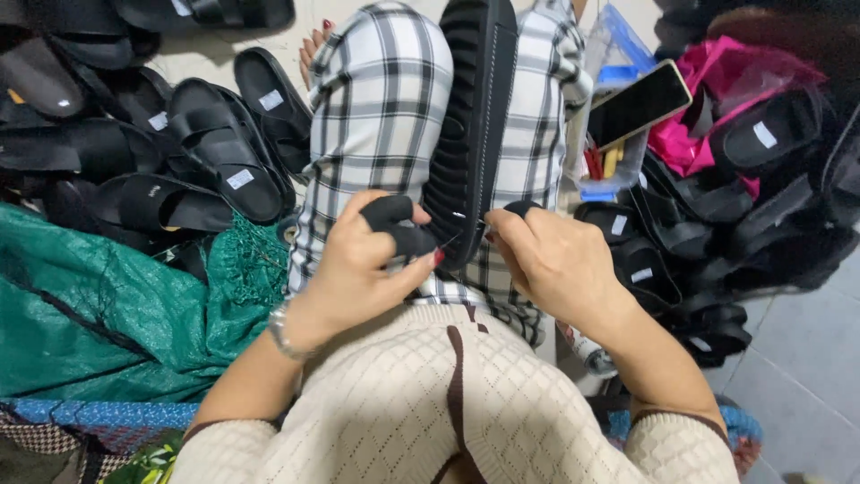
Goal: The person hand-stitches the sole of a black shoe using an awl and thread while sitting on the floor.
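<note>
A black sandal [472, 116] stands on edge between my knees, its ribbed sole facing left. My left hand [363, 260] is closed around the sandal's black strap [399, 224] at the near end. My right hand [551, 260] pinches a thin needle-like tool [470, 220] at the sandal's near edge, fingertips touching the sole. My legs are in black-and-white plaid trousers [381, 108]. A silver bracelet [282, 332] circles my left wrist.
Several black sandals with white labels [224, 148] lie heaped at the left. Green netting [107, 305] covers the lower left. At the right are more black sandals [663, 269], a pink bag [708, 99], a phone [638, 105] and a clear box [618, 54].
</note>
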